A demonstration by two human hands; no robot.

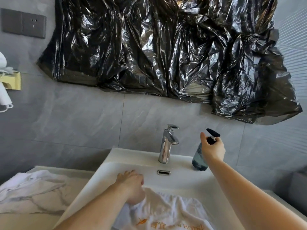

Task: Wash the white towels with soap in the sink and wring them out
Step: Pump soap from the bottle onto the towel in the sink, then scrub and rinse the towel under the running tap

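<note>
A white towel (pixel 167 211) with orange embroidered lettering lies in the white sink (pixel 126 156). My left hand (pixel 132 186) grips its upper left edge inside the basin. A blue-green soap bottle (pixel 198 156) with a black pump head stands on the sink's back right rim. My right hand (pixel 213 149) is wrapped around its neck just under the pump, with the index finger stretched up to the left of the pump. A second white towel (pixel 31 185) lies crumpled on the marble counter to the left of the sink.
A chrome faucet (pixel 167 143) stands at the back middle of the sink, above an overflow slot (pixel 163 172). Black plastic sheeting (pixel 166 52) covers the wall above. A white hair dryer in a holder (pixel 6 87) hangs at far left below a grey outlet plate (pixel 23 23).
</note>
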